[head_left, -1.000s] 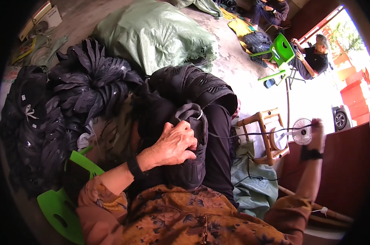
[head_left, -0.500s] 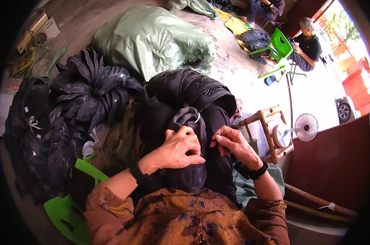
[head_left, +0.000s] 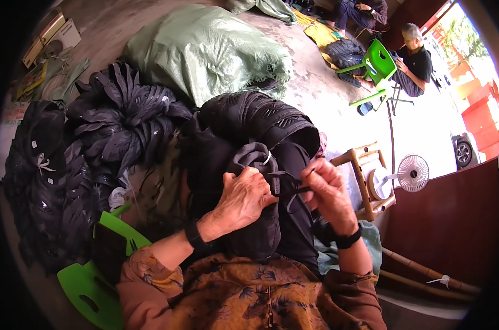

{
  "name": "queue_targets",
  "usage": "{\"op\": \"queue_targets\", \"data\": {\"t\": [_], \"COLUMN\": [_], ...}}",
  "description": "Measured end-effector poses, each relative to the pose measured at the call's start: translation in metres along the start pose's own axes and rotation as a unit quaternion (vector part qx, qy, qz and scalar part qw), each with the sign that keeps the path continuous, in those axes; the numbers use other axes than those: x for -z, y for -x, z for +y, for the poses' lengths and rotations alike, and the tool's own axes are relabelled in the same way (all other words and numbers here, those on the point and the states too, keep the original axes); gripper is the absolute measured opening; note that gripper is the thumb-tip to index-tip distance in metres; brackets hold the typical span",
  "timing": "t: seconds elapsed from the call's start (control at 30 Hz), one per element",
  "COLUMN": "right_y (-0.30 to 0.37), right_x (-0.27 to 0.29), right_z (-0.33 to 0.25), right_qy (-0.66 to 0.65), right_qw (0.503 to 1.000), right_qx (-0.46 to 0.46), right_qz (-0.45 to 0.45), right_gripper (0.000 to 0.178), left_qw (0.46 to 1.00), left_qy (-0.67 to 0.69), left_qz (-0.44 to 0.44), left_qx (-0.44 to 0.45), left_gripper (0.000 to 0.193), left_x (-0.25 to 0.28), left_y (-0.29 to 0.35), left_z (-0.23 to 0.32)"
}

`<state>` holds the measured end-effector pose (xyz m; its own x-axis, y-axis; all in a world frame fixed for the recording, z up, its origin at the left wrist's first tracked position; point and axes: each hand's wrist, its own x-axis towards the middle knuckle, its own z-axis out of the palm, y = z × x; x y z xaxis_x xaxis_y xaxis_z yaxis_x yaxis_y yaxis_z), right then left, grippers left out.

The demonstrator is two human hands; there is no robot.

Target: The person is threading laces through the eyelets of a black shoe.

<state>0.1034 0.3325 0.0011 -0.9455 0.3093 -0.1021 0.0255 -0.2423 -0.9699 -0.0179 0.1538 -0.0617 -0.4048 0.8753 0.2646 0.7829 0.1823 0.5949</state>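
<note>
Head view. Left hand (head_left: 248, 197): fingers curled and nearly closed, set on the black upper (head_left: 254, 239), fingertips at its right edge by the lacing; whether they also pinch the lace, cannot tell. Right hand (head_left: 327, 192): thumb and fingers drawn together on a dark lace (head_left: 293, 191), just right of the upper; the little finger side is partly hidden. Lace spans the gap between the hands, with a loose curve hanging below. Upper lies lengthwise on the person's thighs, its opening away from the body, a white loop (head_left: 267, 159) at that end.

Beyond the upper, on the knees: a curved stack (head_left: 255, 116) of black uppers. To the left: a fanned pile (head_left: 123, 113) of the same kind and a longer heap (head_left: 46, 187). Green sack (head_left: 205, 52) behind the stack. Green chair (head_left: 90, 300) at lower left. At right, a bamboo stool (head_left: 362, 179) carries a white fan (head_left: 412, 172). Upper right: a co-worker (head_left: 417, 63), seated, near a second green chair (head_left: 379, 61).
</note>
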Motion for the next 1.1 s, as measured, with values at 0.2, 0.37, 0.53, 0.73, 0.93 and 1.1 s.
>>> {"op": "queue_targets", "data": {"t": [0.2, 0.37, 0.53, 0.73, 0.93, 1.1], "right_y": [0.012, 0.018, 0.011, 0.003, -0.011, -0.016], "right_x": [0.066, 0.059, 0.028, -0.022, -0.062, 0.01], "right_z": [0.011, 0.027, 0.041, 0.038, 0.043, -0.014], "right_qy": [0.219, 0.18, 0.107, 0.064, -0.06, -0.009], "right_qw": [0.951, 0.967, 0.992, 0.989, 0.979, 0.997], "right_qx": [0.04, 0.019, -0.041, -0.125, -0.171, -0.07], "right_qz": [0.216, 0.179, 0.054, -0.043, -0.089, 0.04], "right_gripper": [0.022, 0.016, 0.011, 0.019, 0.018, 0.02], "left_qw": [0.999, 0.97, 0.974, 0.889, 0.901, 0.996], "left_qy": [-0.024, -0.191, -0.089, 0.423, 0.416, 0.078], "left_qz": [-0.039, -0.129, -0.206, -0.125, -0.084, -0.035], "left_qx": [-0.021, -0.072, -0.039, 0.124, 0.093, 0.005], "left_gripper": [0.015, 0.012, 0.017, 0.025, 0.021, 0.04], "left_x": [0.055, 0.057, 0.059, 0.06, 0.05, 0.044], "left_y": [0.005, 0.002, -0.006, -0.007, -0.006, 0.019], "left_z": [-0.004, -0.008, -0.018, -0.026, -0.025, -0.012]}}
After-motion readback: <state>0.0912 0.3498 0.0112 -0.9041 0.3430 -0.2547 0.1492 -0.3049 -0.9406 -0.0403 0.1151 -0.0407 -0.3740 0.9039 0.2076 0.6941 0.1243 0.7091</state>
